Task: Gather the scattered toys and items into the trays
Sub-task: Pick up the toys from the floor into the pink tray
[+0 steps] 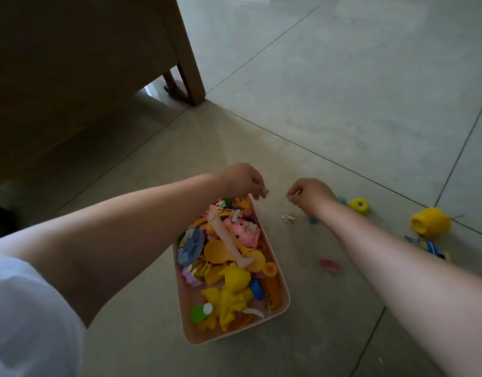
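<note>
Two hands work over the floor point(343, 91) just past the far end of a pink tray point(284, 289), which sits on the tiles heaped with yellow, pink and blue toys. The left hand point(244, 179) hangs above the tray's far right corner with fingers curled down, pinching something small and pale that is too tiny to name. The right hand point(310, 193) hovers just beside it over bare tile, thumb and forefinger pinching a thin pale sliver. To do this step well, each pinched bit should be carried fully over the tray wall before letting go, since light scraps could flutter out or bounce off the heap. The pile rises above the rim at the far end, so dropping toward the lower near end looks safer. Several items wait on the floor to the right of the tray: a little pale scrap point(289, 217) under the right wrist, a pink piece point(329, 265), a small yellow flower-shaped toy point(359, 205), a yellow cup point(430, 223) on its side, and a striped blue toy point(427, 244) partly hidden by the forearm.
</note>
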{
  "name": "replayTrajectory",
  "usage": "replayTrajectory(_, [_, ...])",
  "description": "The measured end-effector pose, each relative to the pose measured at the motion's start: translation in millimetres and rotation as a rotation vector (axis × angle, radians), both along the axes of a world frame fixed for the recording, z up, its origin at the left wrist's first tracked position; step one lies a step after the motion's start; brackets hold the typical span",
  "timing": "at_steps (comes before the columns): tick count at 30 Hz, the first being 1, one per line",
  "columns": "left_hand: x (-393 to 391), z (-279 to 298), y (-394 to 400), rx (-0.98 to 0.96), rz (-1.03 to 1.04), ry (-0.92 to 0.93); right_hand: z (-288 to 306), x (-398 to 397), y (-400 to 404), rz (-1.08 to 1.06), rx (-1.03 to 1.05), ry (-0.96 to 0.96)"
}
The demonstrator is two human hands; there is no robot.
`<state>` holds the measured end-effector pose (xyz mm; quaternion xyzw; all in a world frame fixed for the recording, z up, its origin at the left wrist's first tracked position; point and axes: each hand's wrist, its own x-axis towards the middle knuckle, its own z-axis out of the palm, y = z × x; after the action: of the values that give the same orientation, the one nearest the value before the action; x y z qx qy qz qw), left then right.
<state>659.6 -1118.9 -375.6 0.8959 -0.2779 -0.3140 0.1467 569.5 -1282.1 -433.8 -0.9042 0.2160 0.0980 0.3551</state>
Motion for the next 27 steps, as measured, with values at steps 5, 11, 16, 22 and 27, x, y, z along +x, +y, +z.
replayTrajectory(5, [-7.3, -19.5, -27.6, 0.008, -0.096, 0.000, -28.0, -19.6, -34.1, -0.087, -0.033, 0.036])
replayTrajectory(11, [-20.5, -57.3, -54.9, 0.193, -0.206, -0.115, -50.1, -35.9, -40.0, 0.022, -0.092, 0.051])
replayTrajectory(16, [-30.6, -79.1, -67.7, 0.180, -0.251, -0.167, -58.7, -39.7, -43.8, -0.030, -0.072, -0.040])
replayTrajectory(22, [-38.0, -87.9, -79.3, 0.179, -0.349, -0.199, -60.6, -40.0, -45.5, -0.022, -0.061, -0.068])
replayTrajectory(27, [-40.5, -81.9, -81.2, 0.180, -0.411, -0.217, -59.5, -41.8, -43.9, -0.045, -0.045, -0.016])
